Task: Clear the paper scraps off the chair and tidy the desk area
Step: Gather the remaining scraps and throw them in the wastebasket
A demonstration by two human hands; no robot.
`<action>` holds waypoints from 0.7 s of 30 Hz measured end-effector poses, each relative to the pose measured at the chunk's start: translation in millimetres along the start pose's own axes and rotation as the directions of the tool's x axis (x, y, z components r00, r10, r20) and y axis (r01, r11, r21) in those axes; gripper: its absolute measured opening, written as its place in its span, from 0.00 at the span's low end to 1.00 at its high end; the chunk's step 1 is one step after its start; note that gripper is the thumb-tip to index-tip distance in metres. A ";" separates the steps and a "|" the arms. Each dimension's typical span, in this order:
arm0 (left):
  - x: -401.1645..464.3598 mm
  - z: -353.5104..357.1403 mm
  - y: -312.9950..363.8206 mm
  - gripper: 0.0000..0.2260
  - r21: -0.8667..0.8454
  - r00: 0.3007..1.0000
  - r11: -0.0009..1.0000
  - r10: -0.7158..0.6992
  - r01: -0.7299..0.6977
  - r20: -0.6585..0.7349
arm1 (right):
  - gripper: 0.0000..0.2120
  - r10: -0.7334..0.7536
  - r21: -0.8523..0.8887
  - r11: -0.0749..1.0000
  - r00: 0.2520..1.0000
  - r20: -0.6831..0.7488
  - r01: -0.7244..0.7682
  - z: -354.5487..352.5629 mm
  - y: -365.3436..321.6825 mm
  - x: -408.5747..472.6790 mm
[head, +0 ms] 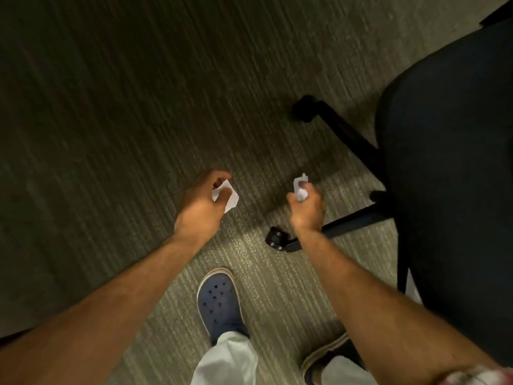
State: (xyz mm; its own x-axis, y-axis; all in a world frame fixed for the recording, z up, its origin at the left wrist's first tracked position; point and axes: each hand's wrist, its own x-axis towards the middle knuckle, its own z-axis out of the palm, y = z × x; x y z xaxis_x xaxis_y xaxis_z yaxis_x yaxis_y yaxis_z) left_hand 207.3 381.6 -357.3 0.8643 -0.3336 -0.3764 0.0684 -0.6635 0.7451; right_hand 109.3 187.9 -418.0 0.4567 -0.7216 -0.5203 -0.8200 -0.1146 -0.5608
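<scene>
My left hand point(202, 201) is closed around a white paper scrap point(231, 197) that sticks out past the fingers. My right hand point(306, 207) grips a crumpled white paper scrap point(302, 187), with a corner poking up above the fist. Both hands hang over the carpet, left of the dark office chair seat point(455, 168). No scraps show on the visible part of the seat. The desk is out of view.
The chair's black legs and casters point(277, 238) point(304, 108) spread over the striped carpet point(125, 107) just beside my right hand. My blue clog point(219, 304) and my other shoe point(327, 354) stand below the hands.
</scene>
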 end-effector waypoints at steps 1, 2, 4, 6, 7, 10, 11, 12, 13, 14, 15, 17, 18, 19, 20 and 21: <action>4.0 7.5 -8.7 0.11 -0.011 1.000 1.000 -0.014 0.014 0.004 | 0.18 0.011 -0.016 1.000 1.000 -0.022 -0.011 2.8 8.5 12.0; 8.7 18.5 -20.6 0.11 -0.015 1.000 0.999 -0.029 0.029 0.010 | 0.19 0.018 -0.049 0.999 0.999 -0.042 -0.020 7.6 18.7 24.2; 16.5 39.5 -40.0 0.10 -0.013 1.000 1.000 -0.020 0.020 0.011 | 0.21 0.017 -0.122 0.992 0.998 -0.067 -0.025 16.4 37.7 45.7; 22.4 59.0 -55.2 0.11 -0.027 1.000 1.000 -0.006 0.006 0.001 | 0.22 -0.006 -0.173 0.985 0.997 -0.073 -0.007 26.0 54.8 60.6; 25.0 67.9 -62.0 0.12 -0.036 1.000 0.999 -0.009 0.009 0.002 | 0.24 -0.019 -0.188 0.982 0.997 -0.074 0.005 31.2 62.5 66.0; 31.7 88.7 -79.4 0.10 -0.049 1.000 0.999 -0.011 0.011 0.004 | 0.28 -0.056 -0.216 0.976 0.996 -0.067 0.040 42.6 76.1 77.6; 33.1 93.0 -84.4 0.10 -0.052 1.000 0.999 -0.007 0.007 0.001 | 0.28 -0.067 -0.241 0.969 0.996 -0.060 0.051 45.3 78.4 81.8; 33.5 96.1 -88.7 0.10 -0.052 1.000 0.999 -0.003 0.003 -0.001 | 0.26 -0.079 -0.279 0.958 0.995 -0.053 0.061 47.5 79.9 86.1; 33.1 97.4 -91.7 0.10 -0.050 1.000 0.999 0.003 -0.003 -0.001 | 0.25 -0.093 -0.318 0.945 0.994 -0.050 0.072 49.6 81.0 89.6; 32.4 98.5 -95.1 0.10 -0.052 1.000 0.999 0.009 -0.009 0.001 | 0.24 -0.104 -0.346 0.935 0.993 -0.054 0.079 51.6 82.3 92.4; 31.8 99.2 -98.4 0.10 -0.056 1.000 0.998 0.011 -0.010 0.004 | 0.24 -0.114 -0.362 0.928 0.992 -0.060 0.085 52.9 83.6 95.2; 30.3 98.8 -103.8 0.09 -0.064 1.000 0.998 -0.002 0.003 0.018 | 0.22 -0.134 -0.364 0.926 0.989 -0.058 0.104 55.2 84.9 97.3; 28.9 98.0 -105.1 0.10 -0.073 1.000 0.997 -0.007 0.009 0.021 | 0.21 -0.139 -0.351 0.930 0.989 -0.055 0.111 56.0 85.3 96.2; 27.5 97.0 -105.4 0.10 -0.087 1.000 0.996 -0.009 0.010 0.016 | 0.20 -0.141 -0.324 0.939 0.988 -0.056 0.116 56.3 84.4 93.1; 25.9 95.4 -104.1 0.10 -0.105 1.000 0.994 -0.011 0.012 0.009 | 0.21 -0.141 -0.283 0.952 0.988 -0.068 0.116 56.2 83.7 89.7; 23.9 93.4 -101.6 0.10 -0.117 1.000 0.993 -0.018 0.018 0.004 | 0.21 -0.133 -0.243 0.964 0.988 -0.081 0.109 55.6 83.8 86.2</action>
State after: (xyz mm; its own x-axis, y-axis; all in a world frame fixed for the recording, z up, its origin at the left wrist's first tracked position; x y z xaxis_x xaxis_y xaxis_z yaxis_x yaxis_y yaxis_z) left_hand 174.5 378.5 -493.3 0.8609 -0.3242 -0.3920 0.1420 -0.5868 0.7972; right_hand 99.1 154.1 -545.7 0.5318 -0.7532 -0.3872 -0.8242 -0.3551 -0.4412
